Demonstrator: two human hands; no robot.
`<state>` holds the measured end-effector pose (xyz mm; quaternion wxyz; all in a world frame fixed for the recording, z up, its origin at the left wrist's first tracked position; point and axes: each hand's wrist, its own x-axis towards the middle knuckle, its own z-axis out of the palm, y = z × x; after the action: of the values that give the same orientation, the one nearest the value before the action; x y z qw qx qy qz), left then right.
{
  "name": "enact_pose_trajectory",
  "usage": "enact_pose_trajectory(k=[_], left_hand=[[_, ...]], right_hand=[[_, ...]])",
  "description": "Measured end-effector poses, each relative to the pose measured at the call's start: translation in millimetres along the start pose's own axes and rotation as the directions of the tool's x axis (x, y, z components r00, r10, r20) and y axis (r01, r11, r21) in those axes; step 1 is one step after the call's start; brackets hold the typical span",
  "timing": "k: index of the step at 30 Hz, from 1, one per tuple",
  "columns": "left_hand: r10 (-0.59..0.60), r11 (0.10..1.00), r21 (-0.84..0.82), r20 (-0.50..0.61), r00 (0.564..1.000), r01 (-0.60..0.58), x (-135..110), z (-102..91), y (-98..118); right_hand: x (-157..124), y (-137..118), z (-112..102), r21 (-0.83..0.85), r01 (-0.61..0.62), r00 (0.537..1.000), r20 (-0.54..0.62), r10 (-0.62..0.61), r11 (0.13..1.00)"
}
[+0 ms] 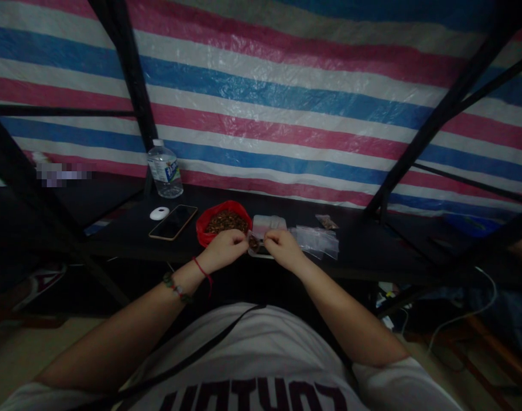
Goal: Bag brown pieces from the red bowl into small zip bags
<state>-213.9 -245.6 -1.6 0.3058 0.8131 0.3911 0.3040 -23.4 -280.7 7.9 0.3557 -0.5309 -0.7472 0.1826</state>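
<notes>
My left hand (227,247) and my right hand (282,246) are both closed in a pinch on a small clear plastic bag (254,242) with brown bits inside, held between them at the front edge of the dark table (128,234). Just behind my left hand sits a red bag (203,224) full of small brown pieces. A pile of empty clear bags (316,240) lies to the right of my right hand. A flat pale item (267,222) lies right behind the held bag.
A phone (173,221), a small white oval object (159,213) and a water bottle (165,169) stand at the left of the table. One filled small bag (327,221) lies at the back right. Black metal frame bars (128,74) cross a striped tarp (286,91).
</notes>
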Motion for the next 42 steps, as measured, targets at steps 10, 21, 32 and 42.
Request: enact_pose_trajectory(k=[10,21,32,42], left_hand=[[0.054,0.995,-0.071,-0.201,0.978,-0.070,5,-30.5,-4],[-0.032,0.950,0.281,-0.353,0.935,0.139,24,-68.6,-74],[0.045,0.819,0.552,-0.331,0.943,0.155,17,-39.0,-60],[-0.056,0.765,0.560,-0.436,0.898,0.319,18,-31.7,-59]], right_hand=[[12,9,36,0.879,-0.455,0.870,0.404,0.284,0.144],[86,-1,38,0.834,-0.275,0.943,0.137,0.305,0.477],[127,-13,60,0.130,0.019,0.998,-0.055,-0.012,0.991],[125,-25,65,-0.004,0.101,0.985,-0.137,-0.101,0.995]])
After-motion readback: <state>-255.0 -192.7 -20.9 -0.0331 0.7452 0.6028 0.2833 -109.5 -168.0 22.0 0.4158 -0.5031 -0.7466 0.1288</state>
